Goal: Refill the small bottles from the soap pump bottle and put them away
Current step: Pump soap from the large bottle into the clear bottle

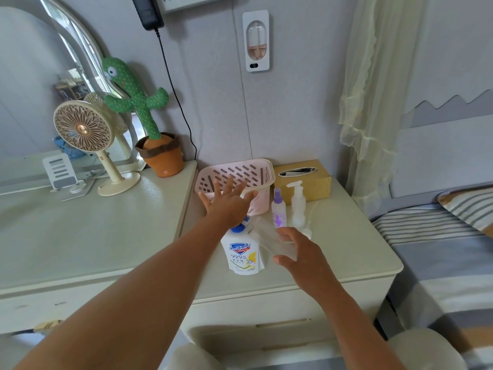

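Soap pump bottle (241,253): one; small bottles (279,209): two upright, one in right hand (301,252).

A cream bedside cabinet (346,257) carried a soap pump bottle (241,256) near its middle. From that bottle, a pink basket (240,170) sat at 12 o'clock. A purple spray bottle (278,210) stood at 1 o'clock, with a small white pump bottle (298,206) just beside it at its 3 o'clock. A tan tissue box (317,188) sat behind them.

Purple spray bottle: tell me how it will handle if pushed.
Tall and narrow, the purple spray bottle would probably tip rather than slide. Its translucent body suggests light plastic. It could knock the white pump bottle beside it.
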A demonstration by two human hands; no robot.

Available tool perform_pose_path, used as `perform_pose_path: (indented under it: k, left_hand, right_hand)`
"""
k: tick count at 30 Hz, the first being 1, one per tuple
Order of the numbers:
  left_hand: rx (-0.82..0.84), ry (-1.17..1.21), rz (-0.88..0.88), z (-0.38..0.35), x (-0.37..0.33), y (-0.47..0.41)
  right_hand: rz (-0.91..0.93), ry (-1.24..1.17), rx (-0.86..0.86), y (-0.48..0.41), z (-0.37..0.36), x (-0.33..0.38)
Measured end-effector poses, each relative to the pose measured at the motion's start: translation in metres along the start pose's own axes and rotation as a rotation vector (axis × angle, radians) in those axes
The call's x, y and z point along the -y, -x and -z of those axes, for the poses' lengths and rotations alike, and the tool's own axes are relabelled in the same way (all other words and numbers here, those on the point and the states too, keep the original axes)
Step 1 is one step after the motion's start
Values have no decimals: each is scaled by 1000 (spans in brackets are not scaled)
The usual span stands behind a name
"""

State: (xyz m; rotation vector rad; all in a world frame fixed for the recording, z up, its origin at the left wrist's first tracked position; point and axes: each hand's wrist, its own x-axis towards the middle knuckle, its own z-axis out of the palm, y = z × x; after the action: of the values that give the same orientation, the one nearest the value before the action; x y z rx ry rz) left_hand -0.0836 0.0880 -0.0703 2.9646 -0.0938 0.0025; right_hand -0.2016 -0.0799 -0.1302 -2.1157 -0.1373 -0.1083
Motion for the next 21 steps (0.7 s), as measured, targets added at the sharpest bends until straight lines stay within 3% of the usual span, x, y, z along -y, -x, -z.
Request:
perform_pose_path:
  k: [21]
  left_hand:
    - [-6, -9, 12, 6, 0, 1]
  right_hand:
    - [7, -17, -3, 2, 0, 2]
